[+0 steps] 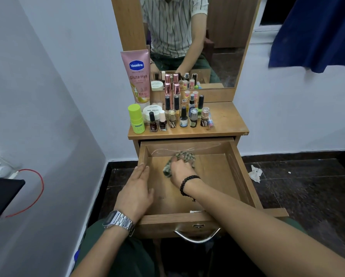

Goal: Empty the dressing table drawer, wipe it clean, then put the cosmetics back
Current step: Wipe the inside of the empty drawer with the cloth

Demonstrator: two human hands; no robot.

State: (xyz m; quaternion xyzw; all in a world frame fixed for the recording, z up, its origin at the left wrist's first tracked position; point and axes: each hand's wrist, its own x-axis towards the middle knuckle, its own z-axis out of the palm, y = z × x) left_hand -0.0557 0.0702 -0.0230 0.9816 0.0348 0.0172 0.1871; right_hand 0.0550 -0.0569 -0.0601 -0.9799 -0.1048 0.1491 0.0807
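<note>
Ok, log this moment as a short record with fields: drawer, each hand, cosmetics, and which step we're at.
drawer: drawer pulled open, nothing inside but the cloth
right hand: right hand grips the cloth against the drawer floor
left hand: left hand rests open on the left drawer wall
cosmetics: bottles and Vaseline tube standing on the tabletop
step: wiping; cosmetics not yet put back

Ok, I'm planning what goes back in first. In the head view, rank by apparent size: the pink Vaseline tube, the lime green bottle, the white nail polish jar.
1. Pink Vaseline tube, clearly largest.
2. Lime green bottle.
3. White nail polish jar, partly hidden by small bottles in front, so its place against the green bottle is unsure.
</note>
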